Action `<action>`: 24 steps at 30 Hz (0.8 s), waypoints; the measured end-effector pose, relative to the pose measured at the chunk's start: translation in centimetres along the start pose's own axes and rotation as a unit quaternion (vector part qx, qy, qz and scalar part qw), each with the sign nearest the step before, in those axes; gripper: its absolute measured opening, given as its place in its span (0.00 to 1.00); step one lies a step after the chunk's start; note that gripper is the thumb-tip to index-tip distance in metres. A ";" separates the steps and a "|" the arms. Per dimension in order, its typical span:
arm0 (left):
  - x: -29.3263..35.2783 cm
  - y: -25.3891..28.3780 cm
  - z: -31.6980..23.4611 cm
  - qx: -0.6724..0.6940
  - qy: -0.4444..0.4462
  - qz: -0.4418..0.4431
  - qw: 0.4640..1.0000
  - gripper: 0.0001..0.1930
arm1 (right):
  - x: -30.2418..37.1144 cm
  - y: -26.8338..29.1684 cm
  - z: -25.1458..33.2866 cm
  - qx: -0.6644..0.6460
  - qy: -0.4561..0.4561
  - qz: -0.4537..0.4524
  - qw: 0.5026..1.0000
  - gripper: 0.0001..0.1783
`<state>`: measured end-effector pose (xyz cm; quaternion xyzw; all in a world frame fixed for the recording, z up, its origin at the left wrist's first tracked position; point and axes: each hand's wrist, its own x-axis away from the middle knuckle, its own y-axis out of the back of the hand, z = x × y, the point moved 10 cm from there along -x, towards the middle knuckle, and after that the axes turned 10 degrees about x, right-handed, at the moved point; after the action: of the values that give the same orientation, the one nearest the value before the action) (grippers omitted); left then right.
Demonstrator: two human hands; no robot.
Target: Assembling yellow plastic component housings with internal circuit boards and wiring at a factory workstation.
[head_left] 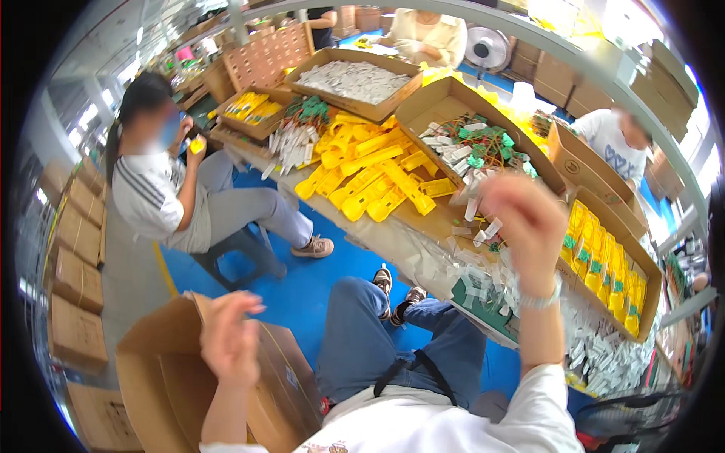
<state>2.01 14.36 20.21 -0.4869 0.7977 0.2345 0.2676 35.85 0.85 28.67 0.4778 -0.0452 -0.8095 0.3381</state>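
Head view: the right hand [529,219] is blurred, fingers bent, its grip impossible to tell; the left hand [230,340], fingers loosely apart, seems empty beside an open carton [158,355]. From the right hand, wired green parts [495,143] lie at 11 o'clock; loose yellow housings [370,170], apparently unfinished, between 9 and 10; lined-up yellow units [604,257] with green pieces, seemingly further along, at 4.

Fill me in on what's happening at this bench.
The person's right hand is raised, blurred, beside a cardboard tray of wired parts; whether it holds anything can't be made out. Their left hand is raised by an open cardboard box and looks empty. Loose yellow pieces lie piled on the bench, and more yellow pieces stand in a row in a box at the right. A seated co-worker on the left holds up a small yellow thing.
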 end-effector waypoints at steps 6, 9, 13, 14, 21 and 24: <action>0.7 -12.3 -2.8 0.020 -0.036 0.223 0.974 0.17 | 9.9 -8.3 3.8 -0.226 -0.040 0.119 0.966 0.09; 2.6 -11.6 -1.4 -0.020 0.012 0.215 0.976 0.13 | 13.4 -11.2 2.2 -0.310 -0.120 0.118 0.936 0.10; 5.3 -10.8 1.1 0.047 0.135 0.160 0.977 0.11 | 15.4 -12.8 1.4 -0.352 -0.145 0.159 0.911 0.08; 5.8 -10.9 1.6 0.092 0.169 0.156 0.969 0.11 | 15.9 -13.3 0.9 -0.370 -0.170 0.171 0.897 0.08; 5.7 -12.1 3.6 0.146 0.123 0.069 0.979 0.10 | 17.9 -14.0 -2.8 -0.445 -0.249 0.134 0.850 0.08; 4.3 -15.1 3.8 0.109 0.079 0.072 0.988 0.08 | 18.1 -11.9 -5.3 -0.421 -0.264 0.055 0.866 0.09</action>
<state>14.71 7.71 12.90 -0.4127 0.8702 0.1262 0.2378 28.36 0.61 7.63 0.0548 0.1860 -0.8279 0.5262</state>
